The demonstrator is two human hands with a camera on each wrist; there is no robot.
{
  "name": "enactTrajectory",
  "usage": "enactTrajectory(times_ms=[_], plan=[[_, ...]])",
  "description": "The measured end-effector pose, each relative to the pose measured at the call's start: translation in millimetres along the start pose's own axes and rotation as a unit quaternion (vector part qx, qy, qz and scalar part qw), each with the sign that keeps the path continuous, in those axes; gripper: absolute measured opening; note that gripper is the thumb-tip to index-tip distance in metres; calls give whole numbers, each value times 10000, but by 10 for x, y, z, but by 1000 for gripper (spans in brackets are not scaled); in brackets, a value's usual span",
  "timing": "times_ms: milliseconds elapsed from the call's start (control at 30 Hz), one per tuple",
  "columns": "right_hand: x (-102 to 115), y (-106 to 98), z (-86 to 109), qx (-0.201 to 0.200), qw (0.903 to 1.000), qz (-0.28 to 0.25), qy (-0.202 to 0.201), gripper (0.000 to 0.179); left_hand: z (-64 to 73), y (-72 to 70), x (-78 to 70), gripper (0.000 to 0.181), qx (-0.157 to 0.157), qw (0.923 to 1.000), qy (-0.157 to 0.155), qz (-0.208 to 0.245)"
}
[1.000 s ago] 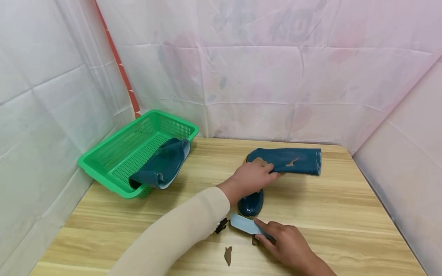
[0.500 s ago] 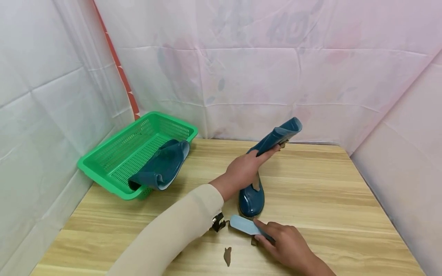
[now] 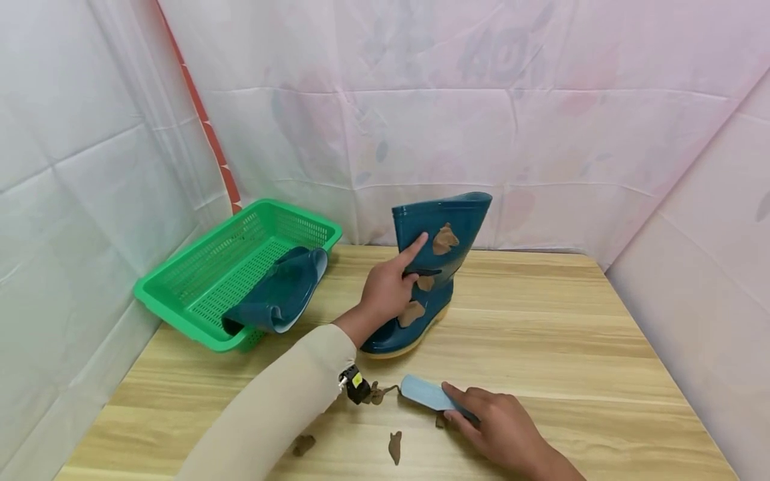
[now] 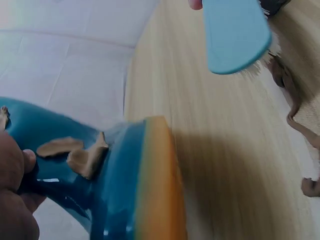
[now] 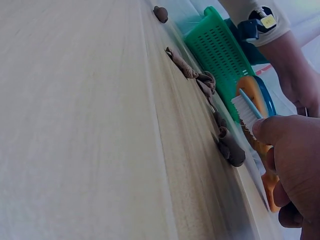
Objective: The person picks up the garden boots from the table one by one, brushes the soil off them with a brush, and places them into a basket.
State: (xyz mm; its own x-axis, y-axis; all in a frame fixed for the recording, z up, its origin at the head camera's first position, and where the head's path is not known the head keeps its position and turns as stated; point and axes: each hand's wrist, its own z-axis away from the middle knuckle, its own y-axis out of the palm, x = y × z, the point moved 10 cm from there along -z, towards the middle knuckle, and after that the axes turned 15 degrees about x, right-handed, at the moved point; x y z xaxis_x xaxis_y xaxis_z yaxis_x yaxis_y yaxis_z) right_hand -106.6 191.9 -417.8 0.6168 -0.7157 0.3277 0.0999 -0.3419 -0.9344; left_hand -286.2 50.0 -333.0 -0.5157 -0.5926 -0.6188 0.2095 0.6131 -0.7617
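Note:
A dark blue rain boot (image 3: 421, 224) stands slightly tilted, toe to the left, with its tan sole at the tabletop. Brown mud-like patches (image 3: 445, 239) cling to its shaft and foot. My left hand (image 3: 388, 287) grips it at the ankle, index finger stretched up along the shaft. In the left wrist view, two patches sit close beside the fingertips. My right hand (image 3: 502, 427) holds a brush (image 3: 427, 393) with a light blue back, low over the table in front of the boot. Its white bristles (image 5: 245, 111) show in the right wrist view.
A green plastic basket (image 3: 180, 267) stands at the left, a second blue rain boot (image 3: 283, 287) lying over its near side. Several brown clumps (image 3: 394, 447) lie along the table's front, some beside the brush. White cloth (image 3: 433, 133) hangs behind and at both sides.
The boot has swung from lying with its shaft to the right to near upright, its toe turning left and its patched side coming into view. The left hand has shifted left; the right is still.

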Motion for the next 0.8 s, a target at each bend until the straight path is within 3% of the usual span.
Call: enactTrajectory(times_ms=[133,367,600,800], plan=[[-13,-30,3,-110,9999,99,-18,44,49,-52,82,84,8,9982,33,594],[-24,-66,0,-112,9999,92,-36,44,186,-69,185,84,314,9916,63,1256],[-46,-168,-4,-143,9999,-13,-43,45,373,-91,355,85,453,9874,-289,1487],[-43,-289,-36,-474,9987,108,-171,49,433,-55,336,87,662,9859,-369,1490]])
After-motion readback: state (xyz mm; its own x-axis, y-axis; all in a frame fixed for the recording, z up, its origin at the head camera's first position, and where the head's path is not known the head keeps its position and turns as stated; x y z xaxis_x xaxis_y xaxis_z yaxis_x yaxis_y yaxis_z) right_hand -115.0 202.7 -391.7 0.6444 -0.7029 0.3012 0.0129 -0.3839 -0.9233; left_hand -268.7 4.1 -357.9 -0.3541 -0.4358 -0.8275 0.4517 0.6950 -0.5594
